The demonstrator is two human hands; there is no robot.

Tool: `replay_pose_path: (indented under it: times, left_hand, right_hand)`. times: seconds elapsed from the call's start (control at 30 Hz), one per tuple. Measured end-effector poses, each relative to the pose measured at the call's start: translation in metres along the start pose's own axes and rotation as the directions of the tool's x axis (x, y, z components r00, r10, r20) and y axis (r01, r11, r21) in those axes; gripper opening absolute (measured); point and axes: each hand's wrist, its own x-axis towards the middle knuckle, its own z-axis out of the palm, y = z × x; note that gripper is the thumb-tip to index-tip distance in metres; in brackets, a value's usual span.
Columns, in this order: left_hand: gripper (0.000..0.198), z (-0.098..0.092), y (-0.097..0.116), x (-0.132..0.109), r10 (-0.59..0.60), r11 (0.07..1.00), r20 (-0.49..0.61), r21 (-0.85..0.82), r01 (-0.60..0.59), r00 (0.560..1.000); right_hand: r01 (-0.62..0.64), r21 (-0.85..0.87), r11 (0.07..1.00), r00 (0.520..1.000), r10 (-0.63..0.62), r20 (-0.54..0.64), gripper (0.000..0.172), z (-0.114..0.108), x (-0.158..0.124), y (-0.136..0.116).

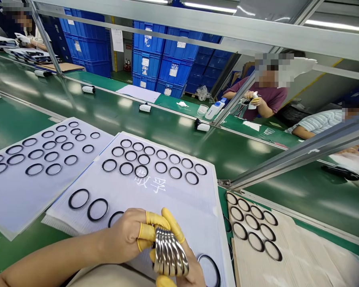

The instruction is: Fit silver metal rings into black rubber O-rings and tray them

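Note:
Both my hands hold a fanned stack of silver metal rings [169, 251] low in the view. My left hand [128, 235] wears yellow finger cots and grips the stack from the left. My right hand [193, 269] is mostly hidden behind the stack, with one yellow cot showing at the bottom. Beneath them lies a white plastic-covered sheet [179, 199] with black rings in rows. One black ring [115, 218] lies partly under my left hand, and another [209, 271] sits beside my right hand. More black rings lie on a second sheet [12, 191] at left and a pale board [302, 255] at right.
A green conveyor belt [302, 199] runs under the sheets, crossed by an aluminium rail [287, 157]. Beyond it, co-workers sit at a second green bench. One [269, 91] in a maroon shirt handles a small white object. Blue crates [146, 59] stand stacked behind.

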Motion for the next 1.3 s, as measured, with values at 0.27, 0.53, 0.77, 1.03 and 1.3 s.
replay_pose_path:
  times: [0.27, 0.53, 0.77, 1.03, 1.3]
  left_hand:
    - [0.027, 0.003, -0.029, -0.031, -0.195, 0.950, -0.162, 0.215, 0.227, 0.967]
    - [0.028, 0.000, -0.057, -0.073, -0.180, 0.912, -0.343, 0.294, 0.288, 0.922]
    - [0.032, -0.007, -0.065, -0.084, -0.115, 0.924, -0.348, 0.306, 0.229, 0.931]
    - [0.032, -0.004, -0.067, -0.085, -0.161, 0.925, -0.350, 0.272, 0.265, 0.923]
    - [0.031, 0.003, -0.072, -0.090, -0.229, 0.902, -0.339, 0.279, 0.330, 0.913]
  right_hand:
    - [-0.139, -0.383, 0.913, 0.980, 0.071, -0.186, 0.027, -0.010, 0.024, 0.019]
    - [0.155, -0.956, 0.249, 0.939, -0.339, 0.064, 0.018, -0.019, 0.109, 0.067]
    - [-0.009, -0.912, 0.410, 0.969, -0.221, -0.109, 0.020, -0.039, 0.095, 0.077]
    - [-0.526, -0.154, 0.836, 0.737, 0.358, -0.573, 0.052, -0.091, 0.069, 0.083]
    - [-0.463, -0.391, 0.795, 0.797, 0.181, -0.577, 0.028, -0.108, 0.040, 0.088]
